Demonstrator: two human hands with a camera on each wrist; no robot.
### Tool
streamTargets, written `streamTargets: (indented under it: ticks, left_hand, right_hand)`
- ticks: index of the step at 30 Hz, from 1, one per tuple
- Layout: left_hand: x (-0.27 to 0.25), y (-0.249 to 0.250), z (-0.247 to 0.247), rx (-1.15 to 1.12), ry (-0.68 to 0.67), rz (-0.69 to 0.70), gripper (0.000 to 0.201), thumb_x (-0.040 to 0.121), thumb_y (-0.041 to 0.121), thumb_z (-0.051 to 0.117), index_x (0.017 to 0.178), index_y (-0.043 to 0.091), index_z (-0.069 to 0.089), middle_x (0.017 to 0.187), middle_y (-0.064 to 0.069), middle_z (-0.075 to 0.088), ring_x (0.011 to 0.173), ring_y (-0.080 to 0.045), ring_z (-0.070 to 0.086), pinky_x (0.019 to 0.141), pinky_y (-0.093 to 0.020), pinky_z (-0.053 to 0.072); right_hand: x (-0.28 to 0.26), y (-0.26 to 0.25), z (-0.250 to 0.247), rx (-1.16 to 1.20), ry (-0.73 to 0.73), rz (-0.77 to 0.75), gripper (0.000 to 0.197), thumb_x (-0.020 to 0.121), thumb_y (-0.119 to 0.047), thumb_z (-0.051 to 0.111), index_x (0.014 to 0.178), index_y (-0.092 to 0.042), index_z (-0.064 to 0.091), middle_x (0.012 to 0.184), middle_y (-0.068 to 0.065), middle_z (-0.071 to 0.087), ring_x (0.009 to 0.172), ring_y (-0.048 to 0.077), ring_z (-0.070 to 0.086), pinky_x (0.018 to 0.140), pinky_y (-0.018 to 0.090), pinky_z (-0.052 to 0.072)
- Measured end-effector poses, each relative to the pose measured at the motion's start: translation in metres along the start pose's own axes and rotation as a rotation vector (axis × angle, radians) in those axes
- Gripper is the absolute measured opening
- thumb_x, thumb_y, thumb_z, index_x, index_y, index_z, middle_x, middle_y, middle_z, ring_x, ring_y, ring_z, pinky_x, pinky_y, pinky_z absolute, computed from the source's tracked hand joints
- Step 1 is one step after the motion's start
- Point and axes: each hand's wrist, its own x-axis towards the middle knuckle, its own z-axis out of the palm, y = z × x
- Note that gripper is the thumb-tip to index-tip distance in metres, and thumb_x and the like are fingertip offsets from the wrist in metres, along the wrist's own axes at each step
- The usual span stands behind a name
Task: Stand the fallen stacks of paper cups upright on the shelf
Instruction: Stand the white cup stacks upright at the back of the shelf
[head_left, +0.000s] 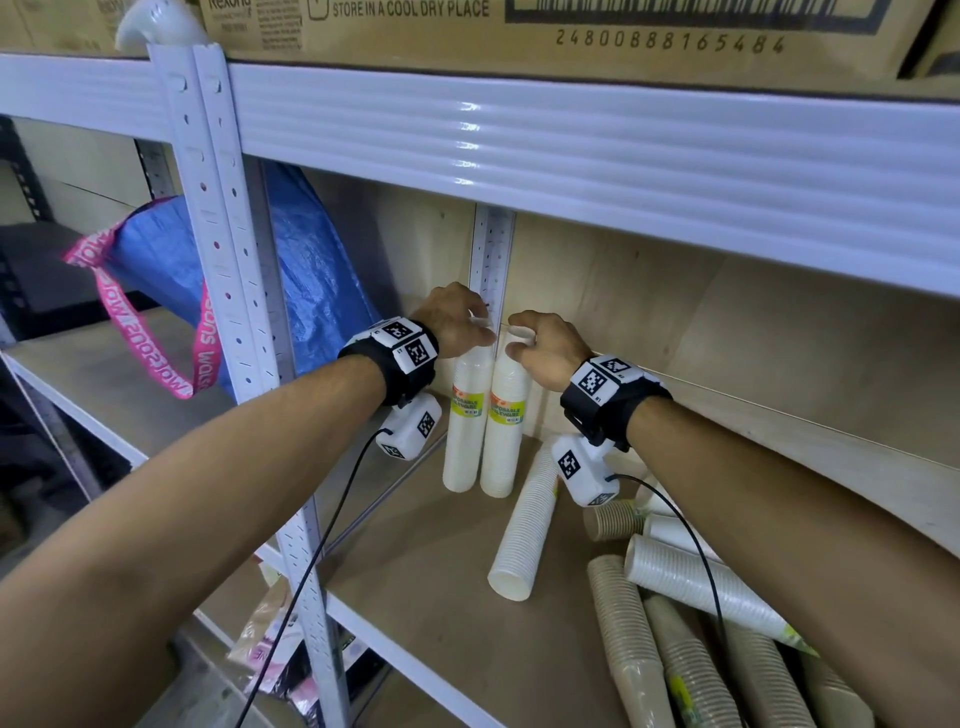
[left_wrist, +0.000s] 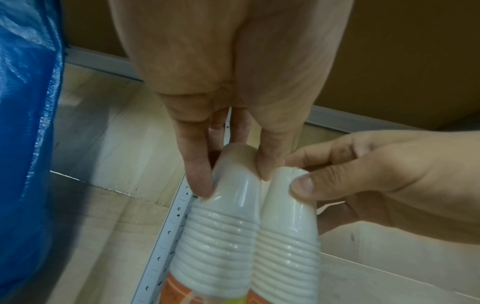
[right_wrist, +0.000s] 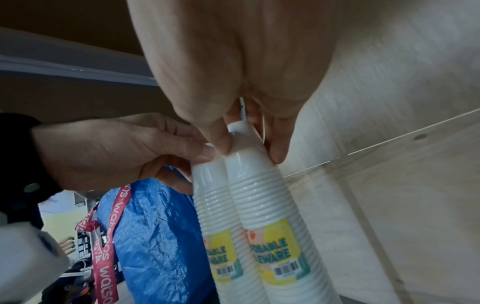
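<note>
Paper-cup stacks, nearest ones first: brown fallen stacks (head_left: 628, 649) and a white fallen stack (head_left: 696, 587) heaped flat at the front right of the shelf board (head_left: 431, 597), crossing one another, not yet raised. Just beyond, a lying white stack (head_left: 524, 525) with its open mouth toward the front and its far end hidden under the right wrist camera. Beside it, a short brown stack (head_left: 613, 519) on its side.

Farther in, at the back left corner: left upright stack (head_left: 465, 431) and right upright stack (head_left: 506, 431), wrapped, yellow-labelled, mouths down on the board, sides touching. Left hand (head_left: 452, 322) over the first, fingers (left_wrist: 197, 174) pinching its top cup from both sides. Right hand (head_left: 545, 348) over the second, thumb (left_wrist: 303, 187) and fingers pinching its top.

Gripped at the tops probably to steady two tall, tippy columns and press them together for mutual support. Tucked against the rear post (head_left: 491, 249) likely for backing, and to leave board space for the rest.

In the way, by judgement: the lying white stack right at the foot of the pair, easy to knock with a wrist; cables (head_left: 311, 561) trailing from both wrists; upper beam (head_left: 571, 150) low overhead, limiting lift. Past the front post (head_left: 223, 234), a blue bag (head_left: 311, 270) leaning close to the pair, contact unclear. Highest, a cardboard box (head_left: 467, 31).
</note>
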Motion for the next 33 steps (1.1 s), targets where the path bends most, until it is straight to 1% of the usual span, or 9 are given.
streamTargets:
  ticks: [5, 7, 9, 11, 16, 18, 23, 29, 33]
  left_hand:
    - [-0.001, 0.001, 0.001, -0.038, -0.003, -0.016, 0.041, 0.079, 0.035, 0.076, 0.116, 0.022, 0.065, 0.128, -0.004, 0.058, 0.114, -0.026, 0.058, 0.095, -0.043, 0.052]
    - [-0.001, 0.003, 0.003, -0.053, 0.014, -0.008, 0.043, 0.080, 0.035, 0.075, 0.119, 0.021, 0.064, 0.129, -0.004, 0.057, 0.116, -0.023, 0.057, 0.097, -0.038, 0.050]
    - [-0.002, 0.008, 0.002, -0.050, 0.031, 0.014, 0.047, 0.081, 0.036, 0.075, 0.123, 0.019, 0.063, 0.127, -0.004, 0.059, 0.111, -0.020, 0.057, 0.090, -0.030, 0.048]
    - [-0.003, 0.017, -0.002, -0.047, 0.052, 0.039, 0.049, 0.082, 0.036, 0.074, 0.126, 0.018, 0.061, 0.126, -0.006, 0.059, 0.106, -0.017, 0.057, 0.084, -0.026, 0.044]
    - [-0.013, 0.048, -0.011, -0.097, 0.088, 0.131, 0.052, 0.085, 0.033, 0.072, 0.132, 0.020, 0.055, 0.133, -0.005, 0.054, 0.121, -0.019, 0.054, 0.088, -0.022, 0.041]
    - [-0.019, 0.064, -0.008, -0.124, 0.065, 0.163, 0.053, 0.085, 0.033, 0.072, 0.133, 0.022, 0.054, 0.131, -0.005, 0.054, 0.118, -0.018, 0.055, 0.086, -0.021, 0.041]
    - [-0.036, 0.093, 0.019, -0.100, -0.033, 0.247, 0.053, 0.083, 0.037, 0.072, 0.132, 0.027, 0.054, 0.122, -0.003, 0.058, 0.098, -0.015, 0.057, 0.085, -0.023, 0.044]
    - [-0.052, 0.096, 0.065, -0.119, -0.181, 0.230, 0.056, 0.083, 0.033, 0.075, 0.134, 0.025, 0.053, 0.125, -0.008, 0.059, 0.099, -0.018, 0.057, 0.085, -0.025, 0.045]
    - [-0.063, 0.079, 0.101, -0.097, -0.281, 0.200, 0.060, 0.083, 0.034, 0.075, 0.136, 0.025, 0.050, 0.128, -0.010, 0.057, 0.098, -0.018, 0.056, 0.086, -0.027, 0.045]
  right_hand:
    - [-0.004, 0.003, -0.004, -0.024, -0.009, -0.005, 0.047, 0.092, -0.018, 0.060, 0.138, -0.016, 0.049, 0.140, 0.001, 0.055, 0.118, 0.021, 0.057, 0.086, 0.022, 0.039]
    - [-0.006, 0.005, -0.008, -0.051, -0.019, -0.003, 0.054, 0.091, -0.020, 0.061, 0.143, -0.018, 0.044, 0.142, 0.003, 0.052, 0.121, 0.023, 0.055, 0.092, 0.026, 0.043]
    - [-0.008, 0.008, -0.014, -0.053, -0.029, 0.013, 0.060, 0.090, -0.022, 0.063, 0.146, -0.021, 0.041, 0.140, 0.006, 0.053, 0.119, 0.024, 0.056, 0.099, 0.032, 0.045]
    - [-0.013, 0.012, -0.023, -0.045, -0.036, 0.033, 0.063, 0.089, -0.024, 0.065, 0.147, -0.023, 0.040, 0.135, 0.008, 0.056, 0.115, 0.023, 0.058, 0.100, 0.034, 0.046]
    - [-0.033, 0.025, -0.052, -0.077, -0.019, 0.053, 0.059, 0.089, -0.023, 0.066, 0.144, -0.024, 0.044, 0.130, 0.006, 0.056, 0.113, 0.021, 0.057, 0.098, 0.031, 0.046]
    - [-0.045, 0.033, -0.064, -0.120, -0.016, 0.069, 0.057, 0.087, -0.023, 0.069, 0.140, -0.024, 0.048, 0.128, 0.007, 0.058, 0.113, 0.021, 0.057, 0.098, 0.032, 0.046]
    - [-0.083, 0.061, -0.090, -0.194, -0.081, 0.166, 0.061, 0.080, -0.029, 0.077, 0.135, -0.023, 0.052, 0.123, 0.006, 0.058, 0.106, 0.019, 0.056, 0.098, 0.033, 0.047]
    - [-0.137, 0.102, -0.107, -0.253, -0.170, 0.281, 0.067, 0.075, -0.035, 0.081, 0.134, -0.027, 0.050, 0.125, 0.001, 0.056, 0.105, 0.015, 0.054, 0.095, 0.030, 0.045]
    - [-0.174, 0.128, -0.110, -0.302, -0.229, 0.343, 0.070, 0.074, -0.035, 0.081, 0.136, -0.026, 0.049, 0.129, 0.001, 0.054, 0.106, 0.012, 0.050, 0.100, 0.030, 0.044]
